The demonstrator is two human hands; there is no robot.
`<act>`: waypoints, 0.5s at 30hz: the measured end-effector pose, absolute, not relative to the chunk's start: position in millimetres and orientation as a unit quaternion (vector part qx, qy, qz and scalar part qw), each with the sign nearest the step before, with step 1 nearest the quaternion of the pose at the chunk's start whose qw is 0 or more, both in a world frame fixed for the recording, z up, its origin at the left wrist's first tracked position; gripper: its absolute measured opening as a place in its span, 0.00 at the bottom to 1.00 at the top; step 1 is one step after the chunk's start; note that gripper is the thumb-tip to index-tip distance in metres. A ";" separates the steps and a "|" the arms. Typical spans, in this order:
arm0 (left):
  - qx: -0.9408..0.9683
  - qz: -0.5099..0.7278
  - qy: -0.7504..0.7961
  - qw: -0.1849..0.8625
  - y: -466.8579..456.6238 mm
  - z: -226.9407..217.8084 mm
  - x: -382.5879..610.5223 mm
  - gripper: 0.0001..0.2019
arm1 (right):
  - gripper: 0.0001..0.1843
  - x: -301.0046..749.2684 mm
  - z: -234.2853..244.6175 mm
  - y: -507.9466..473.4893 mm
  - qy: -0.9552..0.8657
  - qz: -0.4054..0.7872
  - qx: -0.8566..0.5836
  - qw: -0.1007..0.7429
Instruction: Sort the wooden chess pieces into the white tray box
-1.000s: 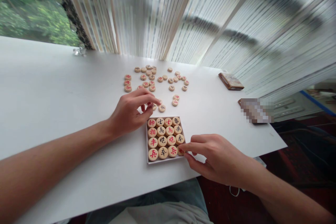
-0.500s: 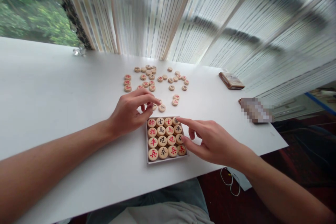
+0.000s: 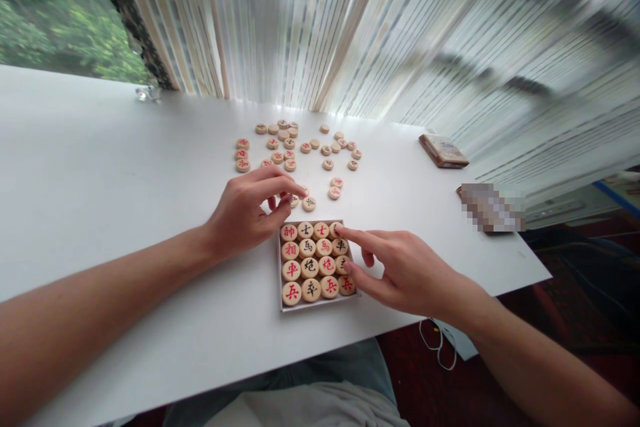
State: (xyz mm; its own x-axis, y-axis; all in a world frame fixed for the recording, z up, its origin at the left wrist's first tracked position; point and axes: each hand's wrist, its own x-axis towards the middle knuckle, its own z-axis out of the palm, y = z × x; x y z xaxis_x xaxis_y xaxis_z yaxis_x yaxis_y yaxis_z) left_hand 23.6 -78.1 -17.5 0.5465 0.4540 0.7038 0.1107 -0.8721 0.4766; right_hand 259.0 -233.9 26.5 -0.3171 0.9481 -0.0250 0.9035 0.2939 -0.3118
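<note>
A shallow white box (image 3: 320, 307) in front of me holds rows of round wooden Chinese chess pieces, some marked in red, some in black. Over its right side, my right hand (image 3: 405, 267) has index finger and thumb spread. The index tip rests on the far-right corner chess piece (image 3: 336, 231), partly covering it, and the thumb tip touches a black-marked piece (image 3: 342, 264) lower in that column. My left hand (image 3: 255, 213) hovers at the box's far-left corner, index stretched over loose pieces, thumb apart, other fingers curled. A black-marked loose piece (image 3: 309, 203) lies by its index tip.
Many more loose chess pieces (image 3: 277, 157) lie scattered across the white table (image 3: 165, 213) beyond my hands. Toward the right edge are a brown flat box (image 3: 444, 150) and a blurred-out flat item (image 3: 490, 209). Striped curtains (image 3: 280, 27) hang behind the table.
The view has shifted slightly. My right index fingertip covers a little more of the corner piece; otherwise both hands and the pieces stay as they were.
</note>
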 end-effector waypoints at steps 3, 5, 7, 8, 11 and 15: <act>0.858 0.448 0.165 0.190 -77.7 -17.7 23.6 0.10 | 0.27 258.9 26.2 -234.0 -0.798 0.134 -0.582 0.076; 0.858 0.448 0.165 0.191 -77.5 -17.9 23.6 0.10 | 0.27 258.7 26.2 -233.8 -0.798 0.136 -0.583 0.076; 0.857 0.448 0.165 0.193 -77.5 -18.1 23.5 0.10 | 0.27 258.5 26.1 -233.5 -0.798 0.135 -0.582 0.078; 0.857 0.447 0.166 0.194 -77.5 -18.1 23.5 0.09 | 0.27 258.5 26.1 -233.5 -0.799 0.135 -0.581 0.080; 0.857 0.448 0.166 0.194 -77.9 -17.9 23.5 0.09 | 0.27 259.7 26.4 -234.4 -0.801 0.133 -0.576 0.090; 0.858 0.448 0.165 0.189 -78.1 -17.2 23.2 0.09 | 0.26 264.6 26.8 -238.2 -0.802 0.124 -0.570 0.127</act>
State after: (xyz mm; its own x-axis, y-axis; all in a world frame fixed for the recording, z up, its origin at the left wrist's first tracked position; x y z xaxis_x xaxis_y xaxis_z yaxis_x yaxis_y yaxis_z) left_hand 23.2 -78.1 -17.2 0.5441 0.4532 0.7061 0.1141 -0.8737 0.4729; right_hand 264.6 -238.2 26.8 -0.3185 0.9458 0.0631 0.8830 0.3203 -0.3430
